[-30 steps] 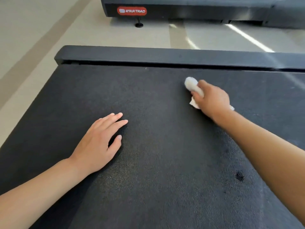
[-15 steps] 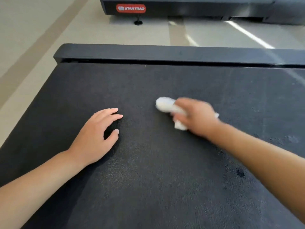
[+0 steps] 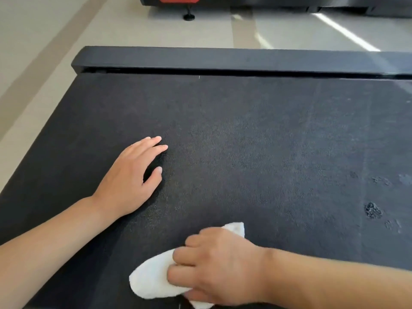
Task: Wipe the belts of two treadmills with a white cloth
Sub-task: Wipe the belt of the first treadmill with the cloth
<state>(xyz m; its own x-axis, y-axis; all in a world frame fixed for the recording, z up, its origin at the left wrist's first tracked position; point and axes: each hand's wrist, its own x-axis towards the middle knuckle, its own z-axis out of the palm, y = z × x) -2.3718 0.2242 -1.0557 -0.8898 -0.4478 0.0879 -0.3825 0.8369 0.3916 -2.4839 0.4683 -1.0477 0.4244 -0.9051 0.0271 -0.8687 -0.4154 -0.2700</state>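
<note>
Right hand (image 3: 220, 267) curls its grip around the white cloth (image 3: 151, 279) on the belt (image 3: 267, 141); left hand (image 3: 129, 177) rests flat, fingers spread

The right hand (image 3: 223, 266) grips a bunched white cloth (image 3: 151, 279) low on the textured black treadmill belt (image 3: 245, 141). Ahead of the grip, bare belt runs up to the raised black end bar (image 3: 223, 60) across the far edge, the only ledge in that direction. Left of and beyond the grip, the left hand (image 3: 131, 177) lies flat on the belt with its forearm slanting toward the near-left, blocking that side. Right of the grip and farther out, the belt is bare except for 1 dark scuffed patch (image 3: 372, 210) and fainter marks near it, all flat. Past the bar lies pale flooring (image 3: 111, 25).
</note>
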